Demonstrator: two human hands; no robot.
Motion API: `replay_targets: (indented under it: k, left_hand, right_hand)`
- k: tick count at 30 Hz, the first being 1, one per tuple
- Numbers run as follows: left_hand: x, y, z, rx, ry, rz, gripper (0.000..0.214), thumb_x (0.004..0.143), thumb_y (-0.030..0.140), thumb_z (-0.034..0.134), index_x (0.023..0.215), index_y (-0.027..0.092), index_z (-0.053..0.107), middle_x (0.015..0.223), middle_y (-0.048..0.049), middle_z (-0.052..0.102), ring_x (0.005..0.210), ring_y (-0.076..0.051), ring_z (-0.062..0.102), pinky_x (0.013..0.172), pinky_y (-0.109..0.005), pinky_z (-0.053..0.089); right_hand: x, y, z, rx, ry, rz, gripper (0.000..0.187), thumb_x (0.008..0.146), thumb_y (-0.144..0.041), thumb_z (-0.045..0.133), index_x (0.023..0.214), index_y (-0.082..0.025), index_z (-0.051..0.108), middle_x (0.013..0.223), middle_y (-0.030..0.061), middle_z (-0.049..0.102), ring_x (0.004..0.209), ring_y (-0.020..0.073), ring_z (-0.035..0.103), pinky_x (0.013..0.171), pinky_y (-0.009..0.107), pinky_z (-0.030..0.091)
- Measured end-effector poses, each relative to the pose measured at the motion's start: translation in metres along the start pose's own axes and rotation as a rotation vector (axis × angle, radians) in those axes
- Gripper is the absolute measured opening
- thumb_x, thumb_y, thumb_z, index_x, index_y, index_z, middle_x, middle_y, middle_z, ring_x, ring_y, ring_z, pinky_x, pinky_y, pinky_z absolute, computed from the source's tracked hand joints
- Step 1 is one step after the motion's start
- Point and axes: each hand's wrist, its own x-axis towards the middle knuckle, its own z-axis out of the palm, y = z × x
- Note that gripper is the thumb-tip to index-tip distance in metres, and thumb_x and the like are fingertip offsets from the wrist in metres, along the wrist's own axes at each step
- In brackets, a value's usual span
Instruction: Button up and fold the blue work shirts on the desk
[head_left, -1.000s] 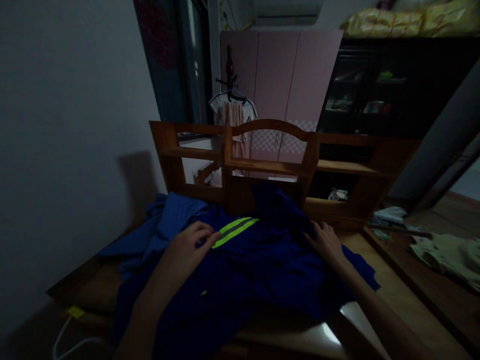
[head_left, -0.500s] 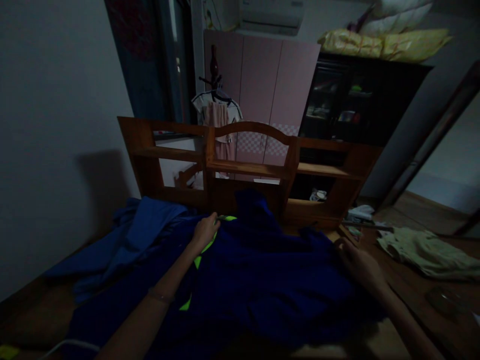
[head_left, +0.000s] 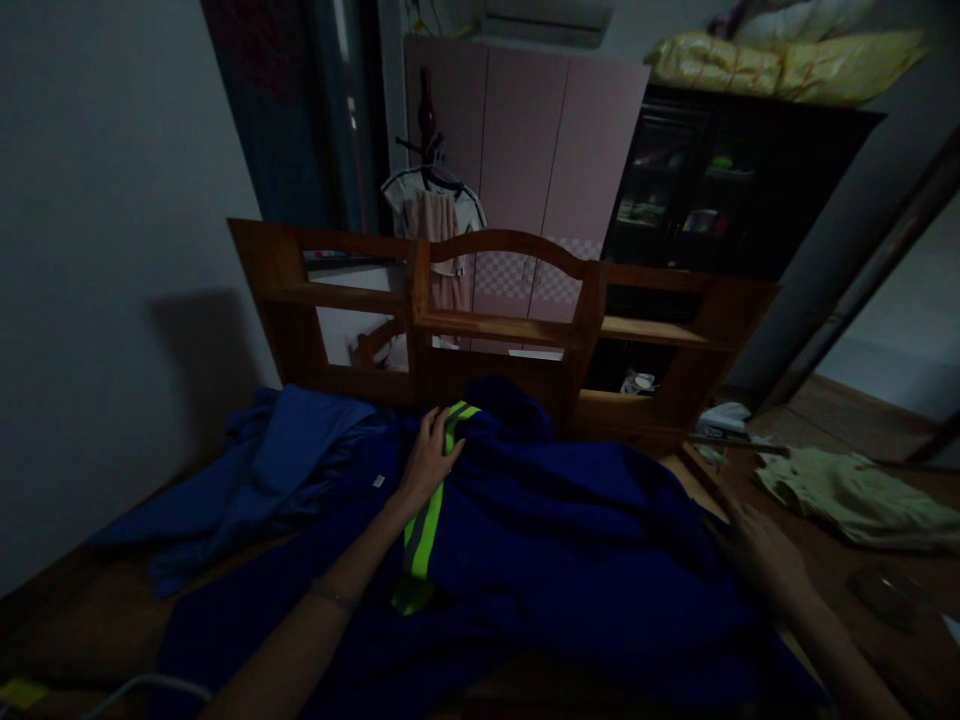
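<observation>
A dark blue work jacket [head_left: 555, 540] with yellow-green and grey reflective strips lies spread out, wrinkled, in front of me. My left hand [head_left: 433, 452] rests on its left part, fingers apart over the reflective strip [head_left: 424, 540]. A small white label [head_left: 379, 481] shows on the cloth left of that hand. At the jacket's right edge is my right hand [head_left: 765, 545], somewhat blurred, its fingers stretched out. Whether they touch the cloth is hard to make out in the dim light.
Lighter blue cloth [head_left: 277, 470] lies at the left by the wall. A wooden headboard with shelves [head_left: 495, 325] stands behind the jacket. Off to the right are a pale green cloth [head_left: 855, 495] and a round glass-like object [head_left: 889, 595]. A white cable [head_left: 161, 681] runs at the lower left.
The jacket lies flatter, with more of the reflective strip and a label showing. My left hand has loosened its grip and spread its fingers. My right hand has moved right and down.
</observation>
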Motion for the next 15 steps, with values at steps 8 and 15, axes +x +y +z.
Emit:
replay_targets:
  k: [8,15]
  left_hand:
    - [-0.016,0.032,-0.009,0.13,-0.318,0.38,0.031,0.089,0.042,0.047,0.109,0.021,0.058,0.112,-0.0087,0.053,0.111,-0.024,0.048,0.099,-0.04,0.037]
    - [-0.036,0.033,0.016,0.101,-0.597,0.417,0.067,0.078,0.062,0.052,0.135,0.028,0.04,0.127,-0.0075,0.05,0.115,-0.026,0.047,0.098,-0.04,0.037]
  right_hand:
    - [-0.035,-0.01,-0.008,0.215,-0.165,-0.057,0.073,0.08,-0.057,0.048,0.143,-0.03,0.025,0.138,0.0074,0.041,0.112,0.0296,0.053,0.089,0.042,0.048]
    - [-0.016,-0.022,-0.056,0.58,-0.374,-0.082,0.044,0.084,-0.059,0.044,0.098,-0.023,0.064,0.093,0.0076,0.066,0.082,0.0237,0.064,0.071,0.029,0.054]
